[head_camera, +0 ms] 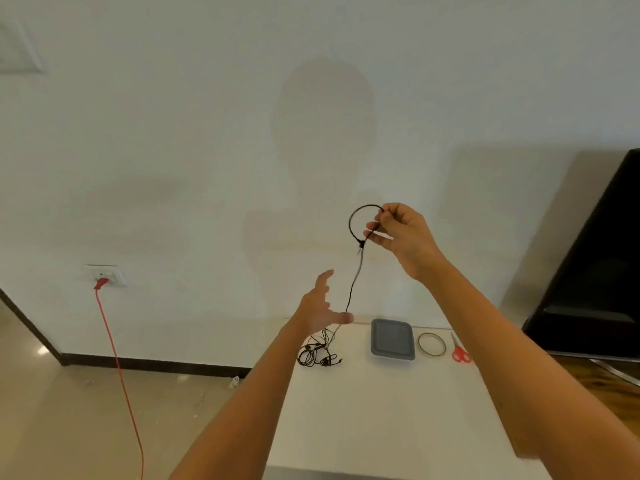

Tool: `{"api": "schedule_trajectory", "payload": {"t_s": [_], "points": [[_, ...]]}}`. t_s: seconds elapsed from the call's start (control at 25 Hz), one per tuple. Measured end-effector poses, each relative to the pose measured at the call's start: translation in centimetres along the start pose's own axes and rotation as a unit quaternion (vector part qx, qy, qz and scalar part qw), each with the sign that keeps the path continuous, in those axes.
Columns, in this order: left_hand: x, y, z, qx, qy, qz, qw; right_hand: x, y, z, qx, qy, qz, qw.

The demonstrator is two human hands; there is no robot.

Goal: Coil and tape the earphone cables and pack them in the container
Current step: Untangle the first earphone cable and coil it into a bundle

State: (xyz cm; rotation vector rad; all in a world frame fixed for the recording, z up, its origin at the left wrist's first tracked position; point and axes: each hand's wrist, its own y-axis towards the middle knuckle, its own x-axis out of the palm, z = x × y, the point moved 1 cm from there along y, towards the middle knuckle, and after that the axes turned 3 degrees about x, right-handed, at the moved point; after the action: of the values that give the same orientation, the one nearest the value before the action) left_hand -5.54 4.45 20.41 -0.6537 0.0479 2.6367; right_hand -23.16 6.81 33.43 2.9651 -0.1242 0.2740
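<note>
The right hand (401, 237) is raised in front of the pale, smooth wall (173, 133), its fingertips curled and pinching a thin black earphone cable (353, 289) bent into one round loop beside the fingers. Below the loop, at a small dark knot-like lump, the cable falls as a single slack strand towards the worktop (381, 410).

The left hand (320, 308) is lower, fingers straight and spread, gripping nothing. The hanging strand passes right by its thumb tip; whether they touch is unclear.

The strand's lower end runs into a loose tangle of more black cables (318, 355) with small bud-like lumps, lying on the flat white worktop near its far edge. Just right of the tangle sits the container (392, 337), a shallow grey rectangular tray with rounded corners. Beside that lies a thin tape roll (419, 344), flat like a hoop, then scissors (460, 353) with red looped handles.

On the left, a red cord (117, 362) hangs from a white wall socket (107, 273).
</note>
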Motion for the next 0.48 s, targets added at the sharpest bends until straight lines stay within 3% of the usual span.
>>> {"api": "schedule_trajectory", "payload": {"t_s": [0.08,0.2,0.32,0.48], "points": [[1.5,0.0,2.2,0.007,0.004,-0.002,1.000,1.6,-0.9,-1.4,0.021,0.012,-0.029,0.999],[2.8,0.3,3.8,0.032,0.107,0.055,0.992,3.5,-2.4,-3.7,0.034,0.064,-0.039,0.997],[1.9,-0.3,2.3,-0.001,0.140,0.091,0.986,2.4,-3.2,-7.2,-0.044,0.163,0.025,0.985],[-0.6,-1.8,-0.5,-0.039,0.207,0.065,0.975,-2.7,-3.8,-10.8,-0.152,0.308,0.145,0.928]]}}
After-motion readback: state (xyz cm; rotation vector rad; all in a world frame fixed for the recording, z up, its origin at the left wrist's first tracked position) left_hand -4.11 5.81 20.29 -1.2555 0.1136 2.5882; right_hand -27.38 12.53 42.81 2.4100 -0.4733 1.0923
